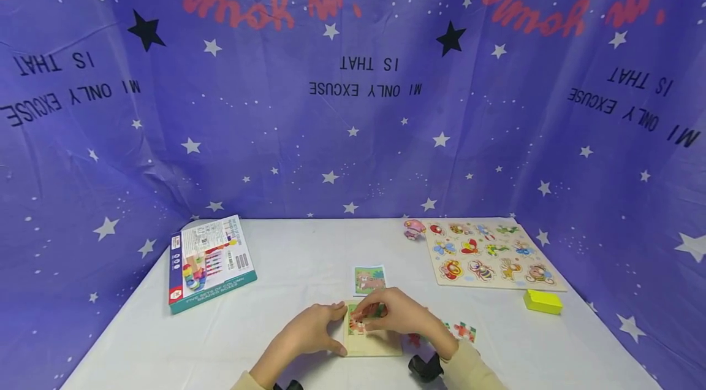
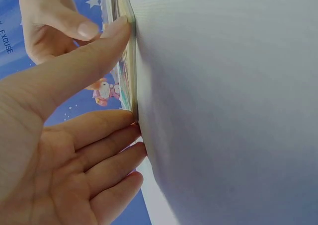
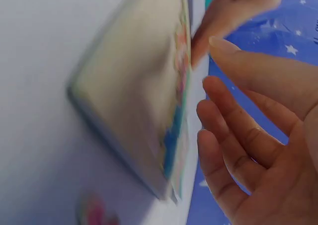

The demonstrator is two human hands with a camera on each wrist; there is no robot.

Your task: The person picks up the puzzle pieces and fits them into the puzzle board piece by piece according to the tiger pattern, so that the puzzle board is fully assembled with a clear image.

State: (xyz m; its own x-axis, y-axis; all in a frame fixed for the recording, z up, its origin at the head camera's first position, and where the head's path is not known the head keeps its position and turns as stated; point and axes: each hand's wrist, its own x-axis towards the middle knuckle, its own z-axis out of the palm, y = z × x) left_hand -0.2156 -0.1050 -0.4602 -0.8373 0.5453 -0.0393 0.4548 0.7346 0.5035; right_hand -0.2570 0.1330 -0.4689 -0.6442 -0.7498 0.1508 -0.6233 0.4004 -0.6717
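Note:
A light wooden jigsaw tray (image 1: 375, 348) lies in front of me, with an animal picture partly filled in along its far left part. My left hand (image 1: 315, 330) touches the tray's left edge, its thumb near the close corner and its fairly straight fingers farther up. Over the tray is my right hand (image 1: 398, 314), fingers loosely bent; the right wrist view (image 3: 263, 125) shows nothing between them. It hides part of the picture. Beyond the tray lies a picture card (image 1: 368, 280) with a brown animal. Loose jigsaw pieces (image 1: 465, 332) lie to the right, some hidden by the right forearm.
At the left stands a toy box (image 1: 215, 261). A wooden insect puzzle board (image 1: 493, 255) lies at the back right, a pink figurine (image 1: 414, 229) beside it and a yellow block (image 1: 543, 302) in front. A purple star-patterned curtain (image 1: 353, 151) surrounds the white table (image 1: 298, 255).

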